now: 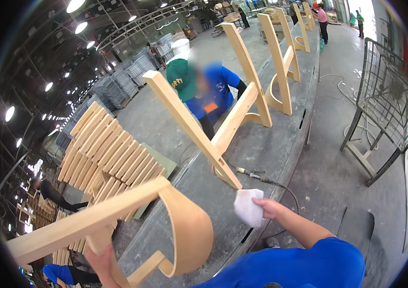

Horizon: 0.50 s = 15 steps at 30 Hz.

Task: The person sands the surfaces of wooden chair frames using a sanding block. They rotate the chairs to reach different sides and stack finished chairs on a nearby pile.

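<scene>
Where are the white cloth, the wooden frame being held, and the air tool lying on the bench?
white cloth [248,207], head view, middle of the pad held in the right hand.
wooden frame [190,230], head view, on its curved bent part.
air tool [252,174], head view, on its metal body on the bench.

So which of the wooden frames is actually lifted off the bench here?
The nearest wooden frame, with the curved bend, gripped from below by the left hand. The other frames stand on the long bench.

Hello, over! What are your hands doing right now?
Left hand gripping the curved wooden chair frame, lifted. Right hand holding a white cloth pad over the long grey workbench. Another frame and an air tool ahead.
</scene>
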### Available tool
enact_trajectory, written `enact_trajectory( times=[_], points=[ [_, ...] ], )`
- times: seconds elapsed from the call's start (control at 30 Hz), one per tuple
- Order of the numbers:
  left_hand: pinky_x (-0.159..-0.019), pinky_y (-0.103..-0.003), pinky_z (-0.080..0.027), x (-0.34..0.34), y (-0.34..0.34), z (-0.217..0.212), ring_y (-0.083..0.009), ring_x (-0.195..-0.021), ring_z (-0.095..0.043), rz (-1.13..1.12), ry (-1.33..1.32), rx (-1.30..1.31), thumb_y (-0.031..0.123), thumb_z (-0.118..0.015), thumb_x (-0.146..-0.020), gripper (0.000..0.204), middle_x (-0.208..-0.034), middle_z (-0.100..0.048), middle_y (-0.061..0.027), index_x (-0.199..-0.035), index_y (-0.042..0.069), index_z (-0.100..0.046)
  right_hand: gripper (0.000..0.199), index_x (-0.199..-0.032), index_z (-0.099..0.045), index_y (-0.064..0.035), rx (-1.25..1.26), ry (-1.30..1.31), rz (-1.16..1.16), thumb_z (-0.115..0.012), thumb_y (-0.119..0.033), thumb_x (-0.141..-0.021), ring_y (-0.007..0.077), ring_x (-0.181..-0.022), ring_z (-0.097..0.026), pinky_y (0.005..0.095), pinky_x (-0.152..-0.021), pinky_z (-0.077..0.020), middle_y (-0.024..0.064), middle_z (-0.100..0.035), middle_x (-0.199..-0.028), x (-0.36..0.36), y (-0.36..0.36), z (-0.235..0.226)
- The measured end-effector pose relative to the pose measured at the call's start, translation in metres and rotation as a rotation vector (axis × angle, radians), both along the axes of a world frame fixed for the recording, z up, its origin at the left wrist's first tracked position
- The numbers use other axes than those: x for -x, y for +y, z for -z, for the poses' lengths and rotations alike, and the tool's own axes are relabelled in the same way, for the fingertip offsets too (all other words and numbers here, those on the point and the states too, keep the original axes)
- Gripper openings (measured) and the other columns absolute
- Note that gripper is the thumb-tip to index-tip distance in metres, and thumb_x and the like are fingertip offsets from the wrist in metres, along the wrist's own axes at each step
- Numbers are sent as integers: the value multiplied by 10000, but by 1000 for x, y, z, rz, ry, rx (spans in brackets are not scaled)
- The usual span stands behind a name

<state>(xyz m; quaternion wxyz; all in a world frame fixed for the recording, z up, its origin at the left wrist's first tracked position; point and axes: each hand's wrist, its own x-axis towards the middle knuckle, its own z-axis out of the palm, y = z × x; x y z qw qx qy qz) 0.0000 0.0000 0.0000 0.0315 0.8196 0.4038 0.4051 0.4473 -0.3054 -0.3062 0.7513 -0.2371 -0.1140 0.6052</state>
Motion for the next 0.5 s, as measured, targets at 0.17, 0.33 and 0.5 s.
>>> enact_trajectory(
  times=[0.17, 0.33, 0.5],
  points=[
    [-842, -364, -495, 10, -15, 10, -228, -932, -623, -203, -453, -45, 111, -841, -644, 607, -1047, -657, -149, -1155, -59, -561, 683, -1435, -353, -30, -104, -594, -93, -652, -326, -898, 238, -1266, -477, 419, -1077, -357, 108, -499, -1376, 17, 33, -104],
    [-855, -344, -493, 43, -19, 53, -219, -941, -621, -160, -674, -121, 111, -824, -684, 560, -1069, -645, -128, -1154, -52, -566, 582, -1396, -406, -33, -201, -818, 203, -628, -283, -920, 175, -1153, -540, 349, -987, -427, 74, -575, -1258, 71, 47, -160],
    [-834, -321, -496, 47, -13, 117, -186, -918, -621, 21, -859, -79, 214, -839, -702, 557, -1041, -649, -99, -1121, -48, -582, 319, -1186, -576, 0, -39, -930, 170, -604, -160, -912, 127, -984, -590, 314, -856, -478, 39, -647, -1068, 76, 57, -162]
  ],
)
